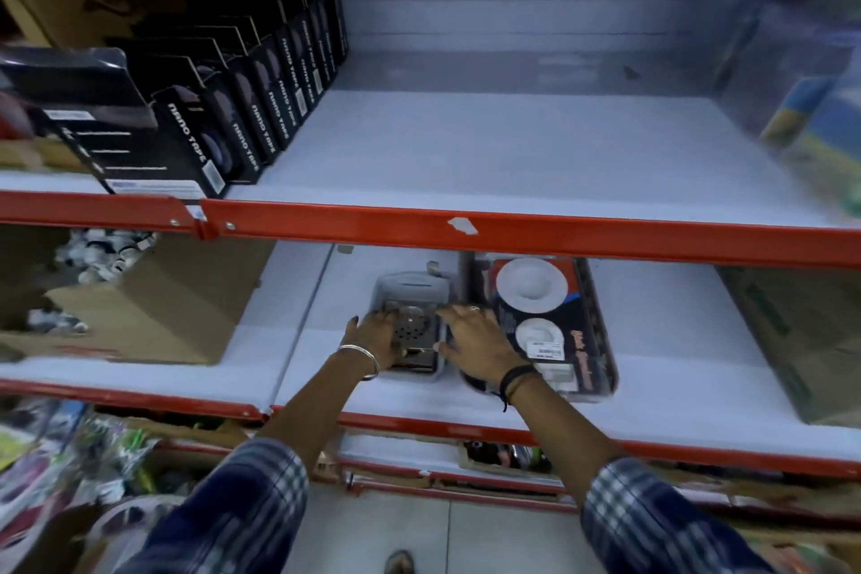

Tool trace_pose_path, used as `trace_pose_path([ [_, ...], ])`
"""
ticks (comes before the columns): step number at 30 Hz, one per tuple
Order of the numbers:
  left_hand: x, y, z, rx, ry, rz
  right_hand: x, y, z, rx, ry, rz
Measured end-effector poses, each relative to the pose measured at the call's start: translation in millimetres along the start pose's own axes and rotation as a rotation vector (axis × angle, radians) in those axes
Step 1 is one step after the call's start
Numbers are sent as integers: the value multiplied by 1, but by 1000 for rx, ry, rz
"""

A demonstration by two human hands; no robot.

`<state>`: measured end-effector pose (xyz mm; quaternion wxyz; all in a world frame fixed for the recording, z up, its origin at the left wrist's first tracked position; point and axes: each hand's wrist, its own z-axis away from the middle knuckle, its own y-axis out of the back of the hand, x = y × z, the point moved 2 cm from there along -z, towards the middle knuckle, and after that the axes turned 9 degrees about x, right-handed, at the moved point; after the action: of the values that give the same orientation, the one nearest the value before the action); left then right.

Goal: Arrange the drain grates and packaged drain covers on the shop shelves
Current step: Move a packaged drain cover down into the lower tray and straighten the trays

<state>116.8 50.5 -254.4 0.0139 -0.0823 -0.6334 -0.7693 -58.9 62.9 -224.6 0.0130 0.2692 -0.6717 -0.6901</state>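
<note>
Two hands reach under the red shelf edge (512, 231). My left hand (372, 333) and right hand (475, 340), fingers spread, press the metal drain grate (414, 331) in a grey tray (412, 284). Packaged drain covers (550, 331) lie just right, long side pointing back.
</note>
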Motion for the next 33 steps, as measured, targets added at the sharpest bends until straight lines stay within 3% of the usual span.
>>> trace_pose_path([
  [3,-18,-12,-12,-148,-116,-192,-21,-33,-27,-109,35,127],
  [6,-26,-18,-12,-139,-226,-212,-32,-61,-41,-212,18,287],
  [14,-40,-13,-23,-83,-288,-91,-21,-72,-51,-133,-1,276],
  [19,-40,-21,-50,-154,-365,-348,-13,-81,-70,-288,26,470],
  [22,-37,-27,-55,-88,-433,-478,-7,-98,-78,-295,46,526],
  [27,-38,-34,-59,-33,-420,-420,-5,-96,-78,-278,46,534],
  [33,-32,-22,-59,-95,-446,-412,-15,-82,-77,-329,1,511],
])
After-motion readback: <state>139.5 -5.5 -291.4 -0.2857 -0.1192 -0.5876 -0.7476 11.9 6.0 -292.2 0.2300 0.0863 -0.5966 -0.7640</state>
